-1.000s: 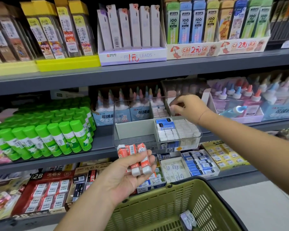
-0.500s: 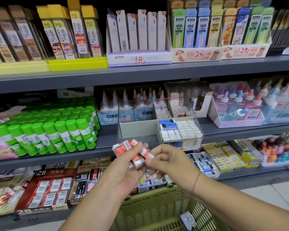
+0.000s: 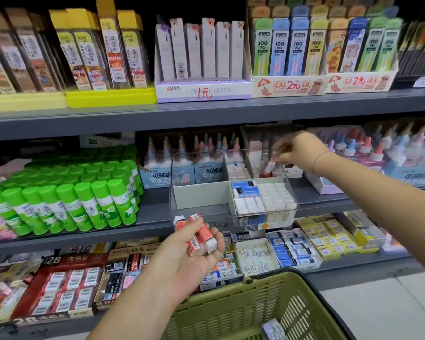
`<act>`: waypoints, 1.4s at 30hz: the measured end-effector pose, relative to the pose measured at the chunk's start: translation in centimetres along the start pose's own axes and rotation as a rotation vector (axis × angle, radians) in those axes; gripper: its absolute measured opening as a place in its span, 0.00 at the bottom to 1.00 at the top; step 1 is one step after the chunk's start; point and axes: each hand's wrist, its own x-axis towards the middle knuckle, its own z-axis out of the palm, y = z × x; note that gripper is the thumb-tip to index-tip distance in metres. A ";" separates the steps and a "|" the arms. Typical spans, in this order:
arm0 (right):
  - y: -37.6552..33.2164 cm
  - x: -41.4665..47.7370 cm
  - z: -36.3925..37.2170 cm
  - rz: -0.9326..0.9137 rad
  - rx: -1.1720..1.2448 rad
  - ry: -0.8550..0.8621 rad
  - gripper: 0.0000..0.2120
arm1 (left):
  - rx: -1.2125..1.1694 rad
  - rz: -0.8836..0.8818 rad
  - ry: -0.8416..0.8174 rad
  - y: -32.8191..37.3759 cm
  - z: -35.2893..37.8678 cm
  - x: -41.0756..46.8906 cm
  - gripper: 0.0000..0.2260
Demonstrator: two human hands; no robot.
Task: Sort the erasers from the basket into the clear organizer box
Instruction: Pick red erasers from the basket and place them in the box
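Observation:
The clear organizer box (image 3: 199,218) stands on the middle shelf, split by pale dividers. Its front right compartment holds white and blue-sleeved erasers (image 3: 260,196); the front left compartment looks bare. My left hand (image 3: 189,256), palm up in front of the box, holds a few red-sleeved erasers (image 3: 200,235). My right hand (image 3: 296,150) reaches over the back right compartment and pinches one red-sleeved eraser (image 3: 270,166) pointing down into it. The green basket (image 3: 236,312) hangs below, with one wrapped eraser (image 3: 274,328) in its bottom.
Green glue sticks (image 3: 66,195) fill the shelf left of the box. Glue bottles (image 3: 378,153) stand behind and to the right. The upper shelf edge (image 3: 206,114) overhangs the box. Eraser cartons (image 3: 292,249) line the lower shelf.
My right hand took one red-sleeved eraser from my left hand and carried it up to the box's back right compartment. My left hand stayed low, holding fewer erasers.

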 end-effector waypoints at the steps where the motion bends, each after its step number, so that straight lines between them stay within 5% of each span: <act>1: 0.0 0.4 0.4 -0.042 -0.073 -0.052 0.11 | -0.003 -0.003 -0.012 0.0 0.1 0.0 0.19; 17: 0.8 2.8 5.5 -0.134 -0.291 -0.151 0.04 | 0.245 0.017 -0.071 -0.1 -0.3 0.4 0.08; 25: -0.3 0.9 3.3 -0.183 -0.304 -0.184 0.11 | 0.395 0.019 -0.028 -0.3 -0.7 0.1 0.13; 28: -3.4 -3.9 3.2 -0.184 0.071 0.019 0.09 | 0.405 0.056 -0.016 -0.5 -0.8 0.0 0.14; 33: -9.7 -14.7 5.6 -0.013 0.854 -0.307 0.20 | 0.332 0.174 -0.018 -0.8 -0.3 0.0 0.10; 42: -9.1 -15.1 6.1 0.225 1.117 -0.251 0.01 | 0.217 0.141 -0.022 -1.1 0.2 -0.8 0.14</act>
